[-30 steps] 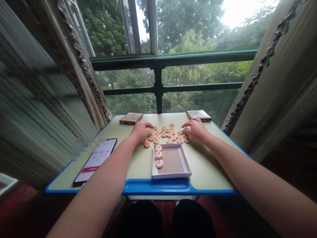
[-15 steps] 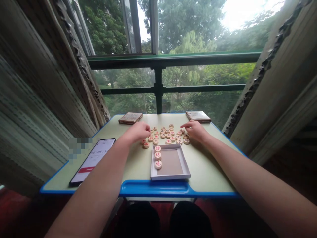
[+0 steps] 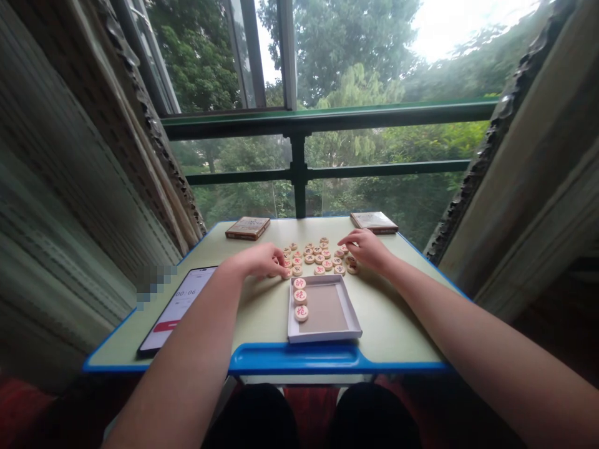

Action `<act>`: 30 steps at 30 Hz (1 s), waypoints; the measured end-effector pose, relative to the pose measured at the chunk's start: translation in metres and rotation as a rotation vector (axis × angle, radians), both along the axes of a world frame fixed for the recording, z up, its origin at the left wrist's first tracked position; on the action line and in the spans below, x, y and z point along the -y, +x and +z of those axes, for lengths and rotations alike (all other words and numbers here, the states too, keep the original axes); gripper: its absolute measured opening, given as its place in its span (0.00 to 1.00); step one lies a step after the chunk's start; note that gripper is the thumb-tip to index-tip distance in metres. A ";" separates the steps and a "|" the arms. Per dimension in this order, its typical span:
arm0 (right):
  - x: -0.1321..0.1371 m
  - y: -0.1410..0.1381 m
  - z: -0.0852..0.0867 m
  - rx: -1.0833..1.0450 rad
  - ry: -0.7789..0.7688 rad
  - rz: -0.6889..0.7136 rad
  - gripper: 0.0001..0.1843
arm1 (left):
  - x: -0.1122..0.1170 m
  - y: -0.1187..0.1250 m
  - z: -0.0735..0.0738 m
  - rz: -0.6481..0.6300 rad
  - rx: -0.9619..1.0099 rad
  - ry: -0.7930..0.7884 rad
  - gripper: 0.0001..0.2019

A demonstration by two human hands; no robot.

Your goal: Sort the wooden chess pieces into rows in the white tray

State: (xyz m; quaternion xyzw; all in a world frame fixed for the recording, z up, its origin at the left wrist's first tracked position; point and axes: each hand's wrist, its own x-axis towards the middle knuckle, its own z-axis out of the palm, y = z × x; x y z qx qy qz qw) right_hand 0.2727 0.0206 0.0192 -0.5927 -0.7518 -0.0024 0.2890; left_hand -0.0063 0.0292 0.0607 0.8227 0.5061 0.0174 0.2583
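My left hand [image 3: 264, 259] reaches down at the left edge of a loose group of round wooden xiangqi pieces. Its fingertips are closed at a xiangqi piece [image 3: 286, 274] near the box lid's upper left corner; the fingers partly cover it. My right hand [image 3: 367, 247] is over the right side of the group, index finger stretched out, above or touching pieces there; I see nothing held in it. Between the hands lie several pieces with red or dark characters, such as a red-marked piece [image 3: 319, 270]. A shallow white box tray [image 3: 354, 312] holds three red-marked pieces [image 3: 300, 297] in a column along its left side.
A phone [image 3: 173, 312] showing a running timer lies on the left, partly behind my left forearm. Two flat brown boxes stand at the back, one left [image 3: 248, 228] and one right [image 3: 374, 222]. The table [image 3: 397, 324] has a blue rim with a front groove, and curtains flank it.
My left hand has come lower and nearer to me, and the piece at its fingertips has shifted right. My right hand has barely moved. The view has tilted slightly.
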 end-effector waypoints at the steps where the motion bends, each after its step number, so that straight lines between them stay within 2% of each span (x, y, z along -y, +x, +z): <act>1: 0.001 0.000 0.000 0.003 -0.001 0.003 0.16 | 0.000 0.001 -0.001 -0.010 0.008 0.011 0.16; 5: 0.002 -0.001 0.001 0.028 0.001 0.014 0.16 | -0.001 0.004 -0.003 -0.020 -0.028 0.070 0.14; 9: 0.000 0.001 0.000 0.041 -0.007 0.003 0.16 | -0.001 0.002 -0.001 -0.013 -0.036 0.051 0.14; 14: -0.001 0.001 0.000 0.029 -0.042 0.024 0.15 | -0.005 -0.006 0.003 0.030 0.112 -0.002 0.21; 16: 0.002 -0.001 0.001 0.028 -0.020 0.048 0.15 | -0.008 -0.010 0.002 0.090 0.158 0.031 0.19; 19: 0.006 -0.006 0.001 0.025 0.009 0.096 0.15 | -0.012 -0.014 0.001 0.183 0.073 0.056 0.12; 21: 0.008 -0.008 0.000 0.049 -0.015 0.114 0.16 | -0.012 -0.016 0.000 0.169 0.014 0.026 0.12; 23: 0.007 -0.008 -0.001 0.086 -0.043 0.088 0.16 | -0.010 -0.016 0.000 0.142 0.021 -0.008 0.13; 28: 0.000 -0.001 -0.004 0.109 -0.084 -0.034 0.13 | -0.009 -0.015 0.000 0.230 0.149 -0.114 0.19; 30: -0.001 0.001 -0.003 0.110 -0.078 -0.042 0.13 | -0.010 -0.017 0.000 0.212 0.142 -0.149 0.20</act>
